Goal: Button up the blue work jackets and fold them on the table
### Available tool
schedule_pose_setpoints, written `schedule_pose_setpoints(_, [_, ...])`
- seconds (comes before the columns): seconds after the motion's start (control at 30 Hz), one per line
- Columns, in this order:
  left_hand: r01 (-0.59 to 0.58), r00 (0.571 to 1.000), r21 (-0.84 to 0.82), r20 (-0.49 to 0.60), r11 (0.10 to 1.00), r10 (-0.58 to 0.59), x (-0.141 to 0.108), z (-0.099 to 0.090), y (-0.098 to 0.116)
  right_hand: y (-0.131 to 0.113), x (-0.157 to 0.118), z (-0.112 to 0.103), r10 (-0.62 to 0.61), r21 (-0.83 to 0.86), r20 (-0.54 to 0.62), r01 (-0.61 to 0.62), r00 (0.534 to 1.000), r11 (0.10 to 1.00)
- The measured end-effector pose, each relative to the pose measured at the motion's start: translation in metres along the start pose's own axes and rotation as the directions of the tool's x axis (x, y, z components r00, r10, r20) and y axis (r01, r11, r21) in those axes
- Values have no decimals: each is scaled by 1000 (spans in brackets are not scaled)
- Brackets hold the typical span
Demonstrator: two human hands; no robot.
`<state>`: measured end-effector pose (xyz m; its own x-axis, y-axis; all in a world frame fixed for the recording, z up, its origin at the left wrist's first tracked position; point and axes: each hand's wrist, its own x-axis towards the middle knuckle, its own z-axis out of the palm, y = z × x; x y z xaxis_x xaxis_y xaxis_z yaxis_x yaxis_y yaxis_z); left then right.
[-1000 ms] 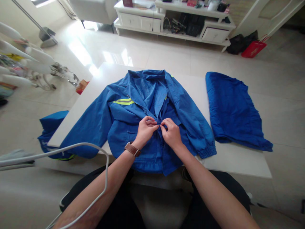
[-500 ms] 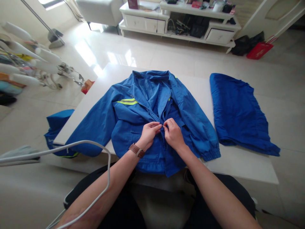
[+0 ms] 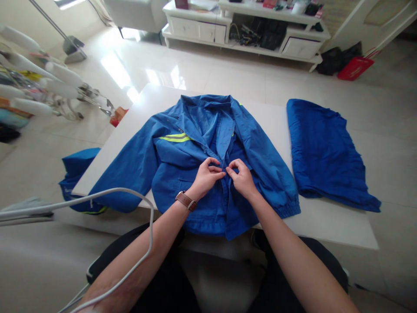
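Note:
A blue work jacket (image 3: pixel 192 161) with yellow and grey reflective strips lies front up on the white table, collar at the far side, its front parted near the top. My left hand (image 3: pixel 208 174), with a brown-strapped watch (image 3: pixel 186 201) on the wrist, pinches the jacket's front edge at mid-height. Just to its right, my right hand (image 3: pixel 240 177) pinches the other front edge between thumb and forefinger. The two sets of fingertips almost meet over the opening. Any button between them is too small to make out.
Folded blue cloth (image 3: pixel 325 152) lies on the table (image 3: pixel 339 228) at the right. More blue clothing (image 3: pixel 80 167) is beyond the table's left edge. A white cable (image 3: pixel 114 190) arcs across my left forearm. Thread cones (image 3: pixel 61 74) stand at the left, a white cabinet (image 3: pixel 195 30) at the back.
My fingertips have shifted slightly at the jacket's front opening. The left fingers have spread a little, and the right hand has moved slightly right. The jacket stays in place.

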<state>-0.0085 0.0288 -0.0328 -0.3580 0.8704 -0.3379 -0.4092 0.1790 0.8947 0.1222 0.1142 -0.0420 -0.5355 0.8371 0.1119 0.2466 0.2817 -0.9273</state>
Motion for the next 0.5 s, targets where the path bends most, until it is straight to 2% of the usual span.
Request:
schedule_pose_setpoints(0.07, [16, 999, 19, 34, 1000, -16, 1, 0, -2, 5, 2, -1, 119, 110, 50, -124, 992, 986])
schedule_pose_setpoints(0.17, [-3, 997, 85, 74, 996, -4, 3, -3, -5, 9, 1, 0, 348, 240, 175, -383, 921, 892])
schedule_pose_setpoints(0.23, [-18, 997, 125, 83, 992, 8, 5, -5, -7, 10, 1, 0, 401, 236, 213, -445, 891, 864])
schedule_pose_setpoints(0.33, [13, 995, 201, 94, 980, -32, 5, -7, -11, 11, 0, 0, 360, 178, 181, -391, 915, 903])
schedule_pose_setpoints(0.5, [155, 954, 390, 178, 908, -240, 5, -11, -15, 18, -2, -3, 226, 35, 96, -230, 969, 972])
